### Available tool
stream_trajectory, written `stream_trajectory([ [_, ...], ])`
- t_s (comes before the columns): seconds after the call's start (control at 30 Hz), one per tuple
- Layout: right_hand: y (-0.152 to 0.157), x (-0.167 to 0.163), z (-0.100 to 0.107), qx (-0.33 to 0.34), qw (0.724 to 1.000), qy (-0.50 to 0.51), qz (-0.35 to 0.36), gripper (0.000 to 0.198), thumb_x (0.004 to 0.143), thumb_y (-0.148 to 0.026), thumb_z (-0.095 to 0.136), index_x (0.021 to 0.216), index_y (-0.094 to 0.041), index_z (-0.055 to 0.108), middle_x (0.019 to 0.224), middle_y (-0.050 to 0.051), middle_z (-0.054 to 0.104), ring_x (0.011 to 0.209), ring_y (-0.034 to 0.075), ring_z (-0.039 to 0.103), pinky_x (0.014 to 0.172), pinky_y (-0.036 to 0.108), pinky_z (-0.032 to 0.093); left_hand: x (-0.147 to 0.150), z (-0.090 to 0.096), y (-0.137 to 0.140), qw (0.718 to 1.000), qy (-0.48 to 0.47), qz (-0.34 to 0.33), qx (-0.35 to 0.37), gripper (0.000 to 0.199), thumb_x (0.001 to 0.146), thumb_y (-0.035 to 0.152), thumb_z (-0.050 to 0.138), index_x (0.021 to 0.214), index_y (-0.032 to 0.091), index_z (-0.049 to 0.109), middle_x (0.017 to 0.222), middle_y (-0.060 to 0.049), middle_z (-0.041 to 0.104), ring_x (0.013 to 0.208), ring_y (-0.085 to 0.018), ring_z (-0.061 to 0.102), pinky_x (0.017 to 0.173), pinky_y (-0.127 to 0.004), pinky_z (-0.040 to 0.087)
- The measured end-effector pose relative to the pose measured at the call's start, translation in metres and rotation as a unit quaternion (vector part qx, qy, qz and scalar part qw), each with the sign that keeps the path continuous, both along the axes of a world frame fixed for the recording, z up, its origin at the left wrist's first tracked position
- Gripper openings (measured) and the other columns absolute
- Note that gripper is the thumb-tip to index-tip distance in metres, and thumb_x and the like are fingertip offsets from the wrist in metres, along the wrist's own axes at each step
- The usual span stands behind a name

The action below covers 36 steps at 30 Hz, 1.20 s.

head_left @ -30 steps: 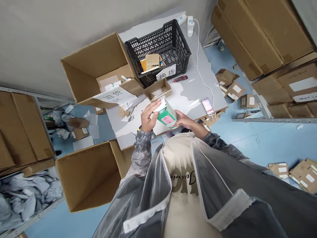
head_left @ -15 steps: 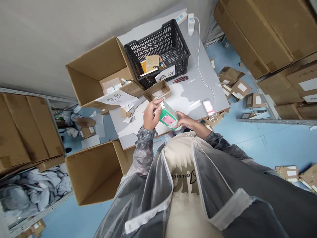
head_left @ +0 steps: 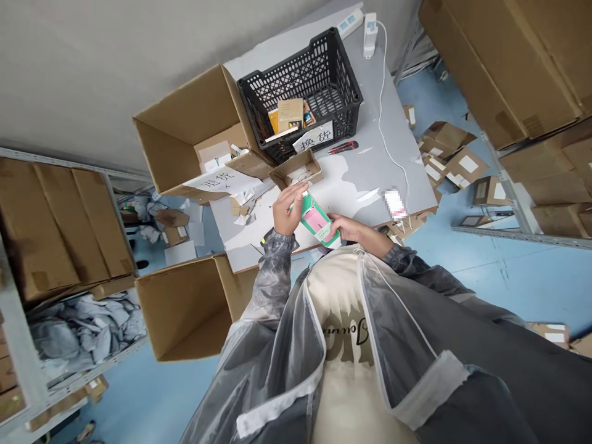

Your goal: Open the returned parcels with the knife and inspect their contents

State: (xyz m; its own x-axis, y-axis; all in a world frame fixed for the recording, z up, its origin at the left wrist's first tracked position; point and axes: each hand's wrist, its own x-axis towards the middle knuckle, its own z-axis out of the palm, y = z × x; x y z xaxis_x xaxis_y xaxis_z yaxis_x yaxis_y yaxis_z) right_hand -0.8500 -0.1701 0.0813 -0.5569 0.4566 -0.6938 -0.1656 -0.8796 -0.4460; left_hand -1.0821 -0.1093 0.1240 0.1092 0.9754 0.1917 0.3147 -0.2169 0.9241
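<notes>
Just above the front edge of the table, a small green and white box with a pink phone-shaped picture is tilted between my hands. My right hand grips its lower right end, thumb on the printed face. At the other end, my left hand has its fingers laid together over the top edge and its thumb against the side. What is under the left fingers is hidden. Right behind the box lies an open shallow cardboard box with pale paper inside.
A black plastic crate with small boxes stands on the table, beside a large open carton. A red and black utility knife and a blurred-out phone lie nearby. Another open carton is lower left.
The printed face of the box has turned further toward me. My left fingers have straightened over its top end, while my right hand keeps its grip. The view has shifted slightly.
</notes>
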Motion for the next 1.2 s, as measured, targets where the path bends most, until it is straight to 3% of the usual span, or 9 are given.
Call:
stream_trajectory([
  [0.3, 0.013, 0.015, -0.008, -0.01, 0.999, 0.006, 0.032, 0.072, 0.051, -0.021, 0.079, 0.122, -0.027, 0.07, 0.097, 0.002, 0.086, 0.082, 0.028, 0.083, 0.061, 0.03, 0.067, 0.015, 0.006, -0.002, 0.985, -0.06, 0.121, -0.106, 0.061, 0.111, 0.082, 0.083, 0.121, 0.024, 0.102, 0.13, -0.012, 0.097, 0.144, -0.04, 0.088, 0.137, -0.063, 0.064],
  [0.57, 0.016, 0.02, -0.015, -0.036, 0.997, 0.027, 0.056, 0.074, 0.051, -0.019, 0.079, 0.125, -0.027, 0.07, 0.091, 0.0, 0.083, 0.08, 0.029, 0.083, 0.066, 0.034, 0.069, 0.012, 0.004, -0.011, 0.989, 0.003, 0.123, -0.078, 0.067, 0.115, 0.083, 0.076, 0.132, 0.024, 0.101, 0.14, -0.014, 0.095, 0.145, -0.038, 0.088, 0.135, -0.059, 0.066],
  [0.7, 0.024, 0.021, -0.009, -0.047, 0.995, 0.032, 0.084, 0.073, 0.049, -0.017, 0.078, 0.121, -0.026, 0.071, 0.088, 0.0, 0.082, 0.079, 0.029, 0.082, 0.066, 0.034, 0.067, 0.01, -0.007, -0.011, 0.992, 0.037, 0.104, -0.055, 0.066, 0.111, 0.083, 0.082, 0.136, 0.025, 0.1, 0.141, -0.015, 0.094, 0.144, -0.039, 0.088, 0.134, -0.059, 0.067],
  [0.8, 0.032, 0.021, -0.009, -0.053, 0.992, 0.028, 0.115, 0.068, 0.05, -0.019, 0.074, 0.118, -0.025, 0.072, 0.084, 0.001, 0.082, 0.076, 0.028, 0.08, 0.064, 0.032, 0.064, 0.016, -0.022, -0.008, 0.991, 0.033, 0.121, -0.052, 0.061, 0.117, 0.08, 0.076, 0.132, 0.026, 0.101, 0.136, -0.014, 0.095, 0.142, -0.039, 0.089, 0.135, -0.063, 0.067],
  [1.0, 0.05, 0.024, -0.028, -0.071, 0.989, -0.005, 0.132, 0.064, 0.052, -0.023, 0.071, 0.116, -0.023, 0.074, 0.08, 0.001, 0.082, 0.066, 0.024, 0.072, 0.058, 0.029, 0.056, 0.023, -0.035, 0.005, 0.986, 0.039, 0.125, -0.101, 0.074, 0.118, 0.089, 0.065, 0.134, 0.025, 0.1, 0.145, -0.016, 0.093, 0.151, -0.04, 0.084, 0.141, -0.065, 0.061],
  [1.1, 0.063, 0.029, -0.034, -0.043, 0.993, -0.007, 0.106, 0.065, 0.054, -0.022, 0.075, 0.12, -0.022, 0.076, 0.082, 0.001, 0.082, 0.066, 0.022, 0.07, 0.056, 0.027, 0.055, 0.017, -0.03, 0.007, 0.981, 0.034, 0.135, -0.137, 0.077, 0.109, 0.091, 0.079, 0.141, 0.024, 0.096, 0.153, -0.018, 0.09, 0.159, -0.039, 0.079, 0.145, -0.06, 0.056],
  [1.2, 0.075, 0.037, -0.024, -0.01, 0.997, 0.013, 0.079, 0.067, 0.063, -0.021, 0.087, 0.128, -0.023, 0.076, 0.094, 0.004, 0.087, 0.074, 0.023, 0.074, 0.06, 0.028, 0.06, 0.006, -0.032, 0.006, 0.97, -0.009, 0.174, -0.168, 0.083, 0.096, 0.087, 0.097, 0.147, 0.022, 0.092, 0.156, -0.018, 0.088, 0.158, -0.039, 0.078, 0.142, -0.055, 0.059],
])
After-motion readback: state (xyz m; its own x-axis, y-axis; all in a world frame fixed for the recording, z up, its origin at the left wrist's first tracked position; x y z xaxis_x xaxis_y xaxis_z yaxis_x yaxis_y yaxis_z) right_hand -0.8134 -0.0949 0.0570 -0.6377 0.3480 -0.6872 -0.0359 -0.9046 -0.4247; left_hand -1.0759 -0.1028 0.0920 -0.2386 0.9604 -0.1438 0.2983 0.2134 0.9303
